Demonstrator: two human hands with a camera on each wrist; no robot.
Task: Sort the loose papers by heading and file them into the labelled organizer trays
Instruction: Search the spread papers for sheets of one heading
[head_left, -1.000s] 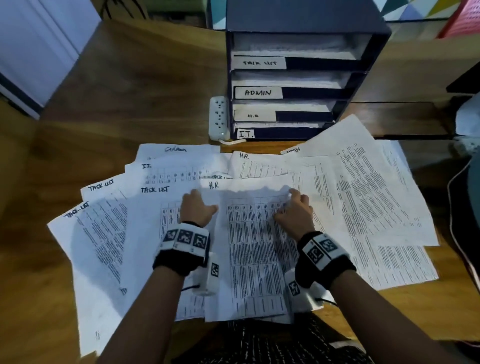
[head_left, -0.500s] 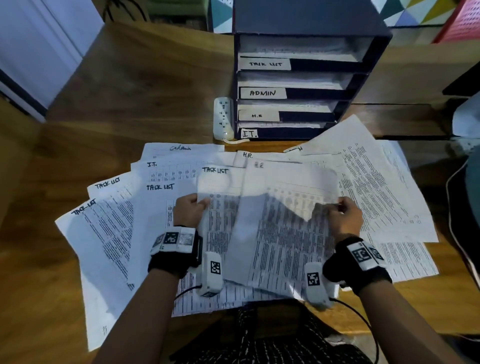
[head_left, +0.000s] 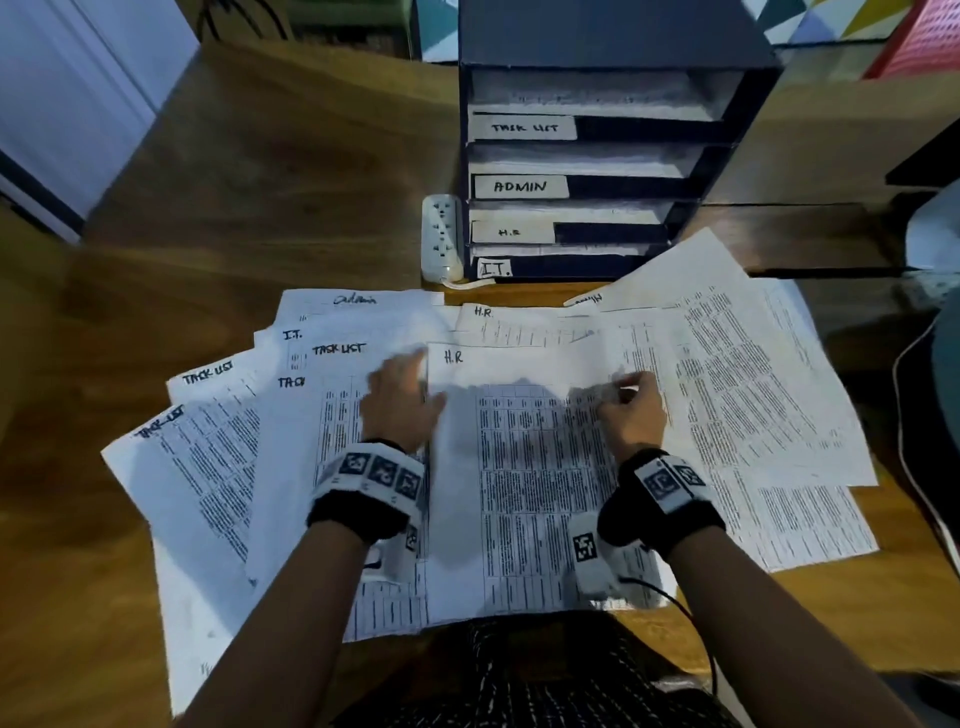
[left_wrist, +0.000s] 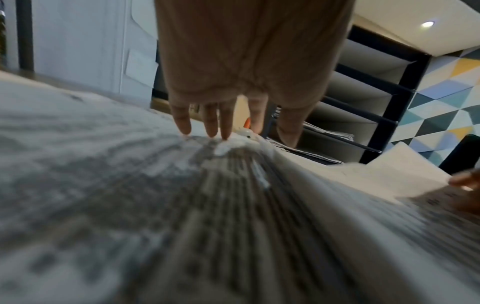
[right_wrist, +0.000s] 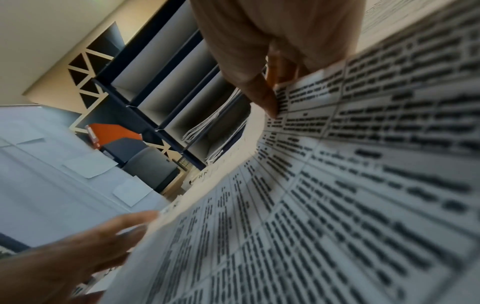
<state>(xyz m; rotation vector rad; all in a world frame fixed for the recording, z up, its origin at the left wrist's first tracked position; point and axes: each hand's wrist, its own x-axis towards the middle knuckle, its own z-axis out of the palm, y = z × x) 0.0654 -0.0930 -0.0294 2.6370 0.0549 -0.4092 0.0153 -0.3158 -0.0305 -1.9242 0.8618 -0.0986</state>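
Observation:
Several loose printed sheets lie fanned over the wooden desk. A sheet headed H.R is in the middle, and my right hand pinches its right edge between thumb and fingers. My left hand is flat, its straight fingers touching the Task List sheet just left of the H.R sheet. The dark organizer stands behind, with trays labelled Task List, Admin, H.R and I.T.. Some trays hold papers.
A white power strip lies just left of the organizer. More sheets spread out to the right, and others headed Admin and I.T. lie at the back left. A cable runs along the right edge.
The H.R sheet that both hands held raised half a second ago now lies lower and flatter. My left hand has let go and spread flat beside it; the right still pinches it.

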